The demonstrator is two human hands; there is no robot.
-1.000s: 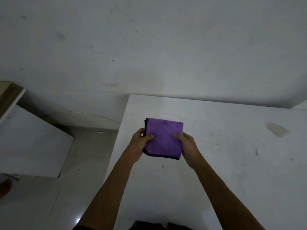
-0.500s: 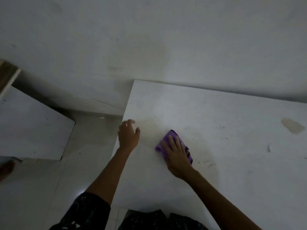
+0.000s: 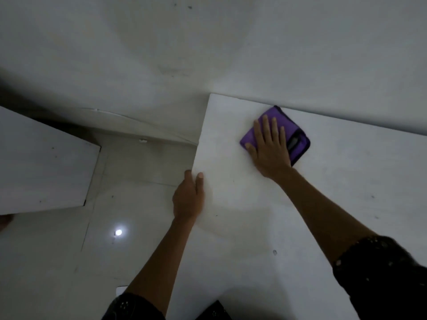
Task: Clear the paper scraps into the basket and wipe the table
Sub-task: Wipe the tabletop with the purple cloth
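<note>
Pressing flat fingers (image 3: pixel 266 128) on the purple cloth (image 3: pixel 290 122), right hand (image 3: pixel 269 148) wipes the table (image 3: pixel 242 227) far left; relaxed left hand (image 3: pixel 188 197) braces its edge.

White panel (image 3: pixel 41 162) left, glare spot (image 3: pixel 118 232) on tiled floor (image 3: pixel 138 169)

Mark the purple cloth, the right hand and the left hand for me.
purple cloth (image 3: pixel 288 122): head view, uncovered far part of the fabric.
right hand (image 3: pixel 270 151): head view, back of the hand, flat on the cloth.
left hand (image 3: pixel 188 197): head view, back of the hand, at the table's left edge.
</note>
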